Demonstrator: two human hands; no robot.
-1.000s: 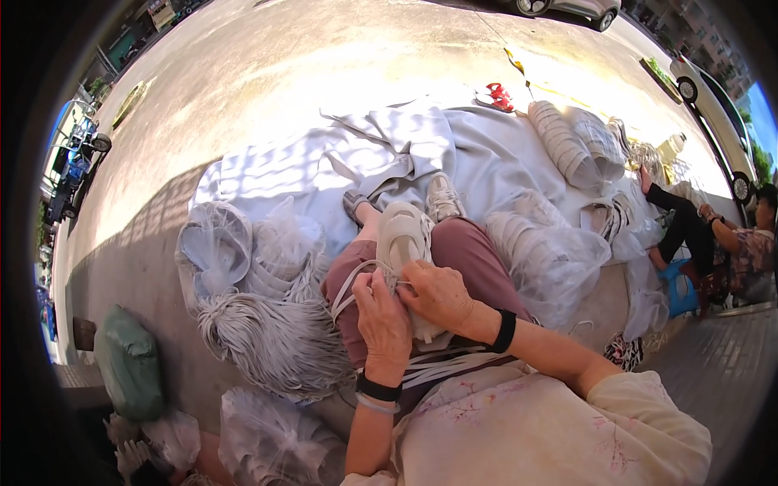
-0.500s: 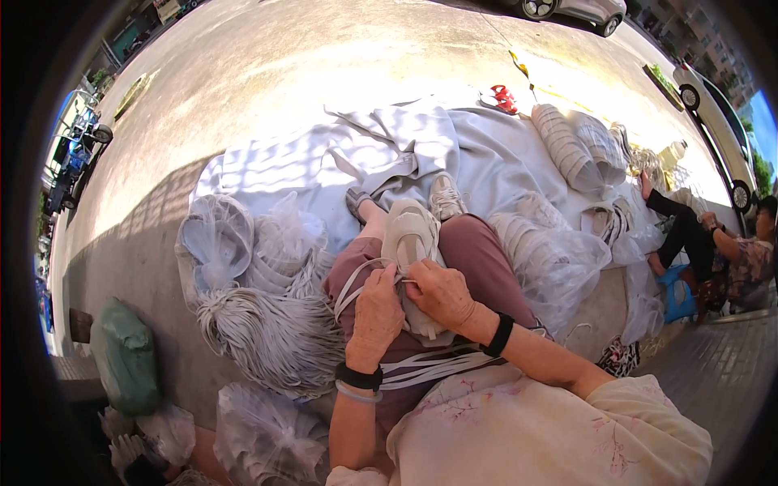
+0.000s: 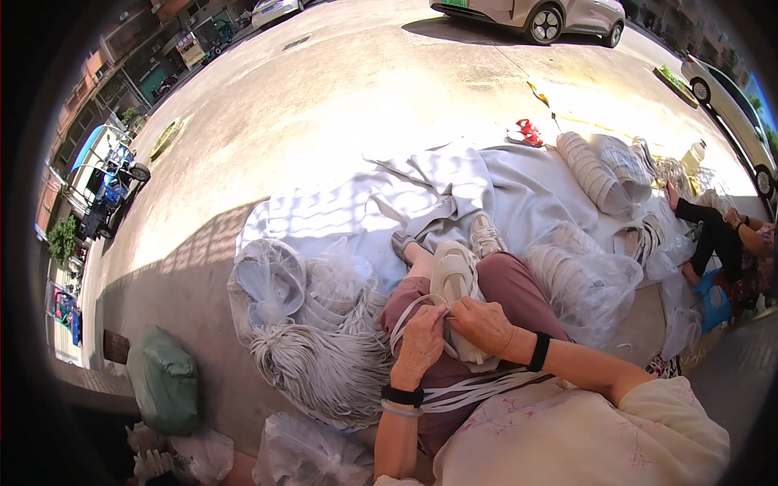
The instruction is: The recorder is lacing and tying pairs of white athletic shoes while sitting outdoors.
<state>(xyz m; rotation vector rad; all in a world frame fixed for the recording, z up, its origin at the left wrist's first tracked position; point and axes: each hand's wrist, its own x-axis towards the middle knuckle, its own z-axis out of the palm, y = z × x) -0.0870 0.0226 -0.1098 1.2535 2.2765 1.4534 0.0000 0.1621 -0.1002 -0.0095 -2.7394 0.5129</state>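
i see a white shoe upper point(image 3: 454, 279) lying across the person's lap, on the dusty-pink trousers point(image 3: 510, 283), with flat white straps point(image 3: 409, 312) looping off its near end. the left hand point(image 3: 421, 347) is curled narrow, fingertips pinched on a strap at the near edge of the upper. the right hand point(image 3: 484, 324) lies over the same spot, fingers bent and closed on the strap or the upper's edge; i cannot tell which. the two hands touch each other there. each wrist carries a black band, and the left has a pale bangle just behind it. more white straps point(image 3: 478, 389) trail across the lap toward the pale floral top point(image 3: 567, 437). outward from the lap: a heap of loose whitish strips point(image 3: 324, 368) sits just beside the left knee, with clear bags of white pieces point(image 3: 279, 283) behind it. to the right, a clear bag of stacked white uppers point(image 3: 583, 283) lies near the right thigh. all this rests on a pale grey sheet point(image 3: 438, 190) spread on the concrete ground point(image 3: 324, 97). a green sack point(image 3: 166, 389) stands well apart at lower left. another person point(image 3: 717, 235) sits at far right, legs out on the sheet. parked cars point(image 3: 535, 14) line the top edge.
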